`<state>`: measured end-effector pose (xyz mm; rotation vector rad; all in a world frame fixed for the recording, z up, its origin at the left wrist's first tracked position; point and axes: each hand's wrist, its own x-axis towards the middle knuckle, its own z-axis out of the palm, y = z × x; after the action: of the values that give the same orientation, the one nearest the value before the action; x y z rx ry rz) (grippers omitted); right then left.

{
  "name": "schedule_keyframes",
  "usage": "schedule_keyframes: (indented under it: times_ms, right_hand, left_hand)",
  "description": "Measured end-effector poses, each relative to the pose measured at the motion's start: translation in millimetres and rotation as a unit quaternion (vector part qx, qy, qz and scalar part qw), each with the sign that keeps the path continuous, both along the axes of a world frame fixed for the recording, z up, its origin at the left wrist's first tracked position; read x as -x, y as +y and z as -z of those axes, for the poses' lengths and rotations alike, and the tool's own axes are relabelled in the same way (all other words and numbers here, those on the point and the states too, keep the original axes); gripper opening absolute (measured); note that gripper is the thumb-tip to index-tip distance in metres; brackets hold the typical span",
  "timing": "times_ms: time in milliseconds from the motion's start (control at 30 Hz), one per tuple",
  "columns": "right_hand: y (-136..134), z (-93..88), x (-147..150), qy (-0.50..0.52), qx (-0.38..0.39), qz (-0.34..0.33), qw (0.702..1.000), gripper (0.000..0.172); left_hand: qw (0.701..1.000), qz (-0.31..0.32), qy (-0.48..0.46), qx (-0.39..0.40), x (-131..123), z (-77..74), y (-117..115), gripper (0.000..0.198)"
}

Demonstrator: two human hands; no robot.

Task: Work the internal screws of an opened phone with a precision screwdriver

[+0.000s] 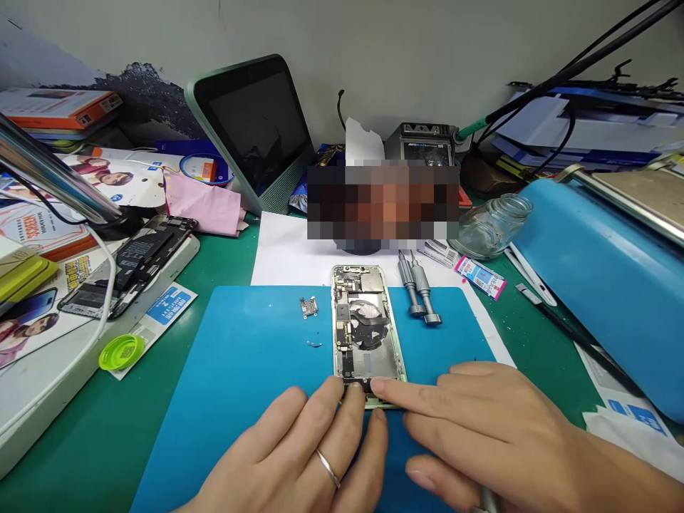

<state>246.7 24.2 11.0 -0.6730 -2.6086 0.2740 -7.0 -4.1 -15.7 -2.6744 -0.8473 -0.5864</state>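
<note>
An opened phone housing (382, 363) lies lengthwise on a blue mat (240, 427), its circuit boards and bare metal inside showing. My left hand (315, 449), with a ring on one finger, grips its lower end, fingertips on the left edge and thumb by the bottom edge. From the right, my right hand (496, 427) presses an outstretched index fingertip onto a dark part there. A grey metal handle (485, 500), apparently a screwdriver, shows under that palm; most of it is hidden. Left of the phone lie a small metal bracket (308, 308) and tiny loose pieces (314, 344).
Two grey screwdrivers (420, 292) lie right of the phone. Behind them a glass jar (491, 226) rests on its side. A tablet-like screen (251, 121) stands at the back left. Another opened phone (139, 256) and a green cap (122, 351) are left; a blue case (603, 285) is right.
</note>
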Motion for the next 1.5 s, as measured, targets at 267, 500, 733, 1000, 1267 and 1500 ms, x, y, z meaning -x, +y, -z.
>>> schedule_keyframes:
  times_ms: [267, 500, 733, 1000, 1267, 1500]
  right_hand:
    - [0.3, -0.1, 0.4, 0.002, -0.009, 0.008, 1.000, 0.022]
    - [1.5, 1.0, -0.2, -0.014, -0.001, -0.001, 1.000, 0.016]
    - [0.4, -2.3, 1.5, 0.006, -0.005, 0.005, 1.000, 0.020]
    - [0.7, -1.6, 0.3, 0.000, 0.003, 0.000, 1.000, 0.019]
    - [-3.0, -4.9, 1.7, -0.015, 0.002, 0.017, 1.000, 0.028]
    - [-1.0, -6.2, 2.3, 0.000, 0.002, 0.021, 1.000, 0.026]
  left_hand:
    - [1.000, -0.006, 0.010, -0.015, 2.7, -4.5, -3.9, 0.036]
    - [0.998, 0.042, -0.024, -0.046, 4.8, -1.3, 0.1, 0.040]
    - [1.000, 0.016, -0.016, -0.003, 0.1, -7.4, 3.4, 0.038]
    - [1.000, 0.000, -0.022, 0.006, -2.8, -6.8, 5.1, 0.037]
    - [1.000, -0.007, -0.011, -0.003, -1.9, -5.3, 3.4, 0.040]
    - [1.000, -0.011, -0.016, -0.003, -2.4, -4.6, 1.8, 0.037]
